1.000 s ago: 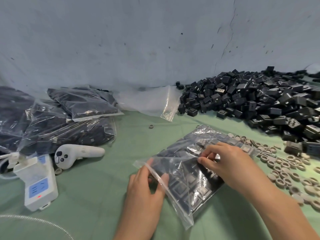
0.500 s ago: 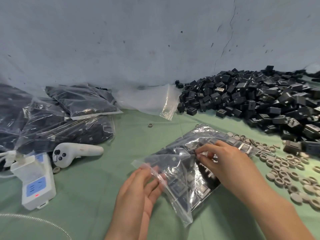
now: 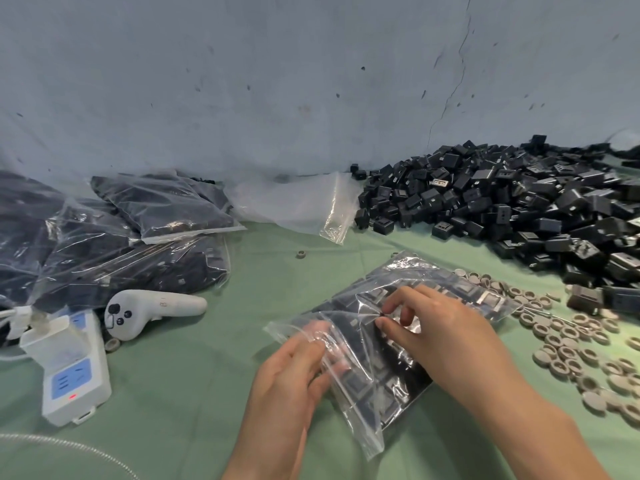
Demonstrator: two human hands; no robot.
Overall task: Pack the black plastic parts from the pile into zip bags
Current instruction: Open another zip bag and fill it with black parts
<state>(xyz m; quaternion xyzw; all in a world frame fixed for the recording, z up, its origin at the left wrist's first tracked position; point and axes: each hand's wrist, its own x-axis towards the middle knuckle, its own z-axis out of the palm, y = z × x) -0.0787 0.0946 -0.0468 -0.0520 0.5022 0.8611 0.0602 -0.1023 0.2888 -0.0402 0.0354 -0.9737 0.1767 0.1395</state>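
Done: full bags [image 3: 162, 213], left edge.
Now: L hand [image 3: 294, 372], R hand [image 3: 443, 330] fingers pinch filled bag [image 3: 391, 379].
Left: sealing, prob.; big pile [image 3: 519, 209], right edge.

Black parts [image 3: 519, 202] heaped on a green cloth [image 3: 180, 393], grey rings [image 3: 571, 344] beside, white controller [image 3: 152, 308], blue-grey wall [image 3: 277, 81].

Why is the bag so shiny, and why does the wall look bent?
Head view: light glints white off the crinkled zip bag, hiding some parts inside. Same view: the left hand is smeared at the fingertips by motion blur. Same view: the wide lens likely bows the foot of the wall.
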